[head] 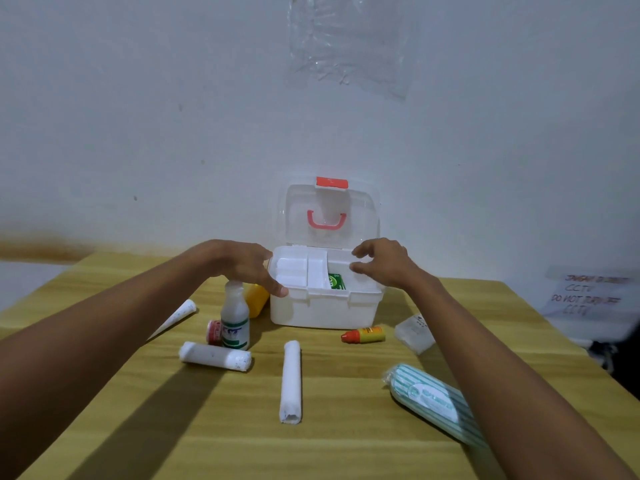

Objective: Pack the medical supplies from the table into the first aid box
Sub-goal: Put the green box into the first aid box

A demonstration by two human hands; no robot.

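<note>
- The first aid box (pixel 323 308), rigid white plastic with its lid up, sits at 12 o'clock on the wooden desk (pixel 346 445).
- Left hand (pixel 249 268) and right hand (pixel 384 263), both spread and empty, flank its rim.
- The striped soft pack (pixel 433 403) at 4 o'clock looks light and squashy; grip mid-body.
- The gauze roll (pixel 290 381) at 6 o'clock looks soft.
- The clear bottle (pixel 235 317) at 10 o'clock is likely slick; hold its waist.

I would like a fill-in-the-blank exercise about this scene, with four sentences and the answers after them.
1. The lid of the first aid box is ____.
2. The small yellow bottle with the red cap lies on its ____.
3. Both the left hand and the right hand hold ____.
4. The white bottle with the green label stands ____ on the table.

Missing words: open; side; nothing; upright
</note>
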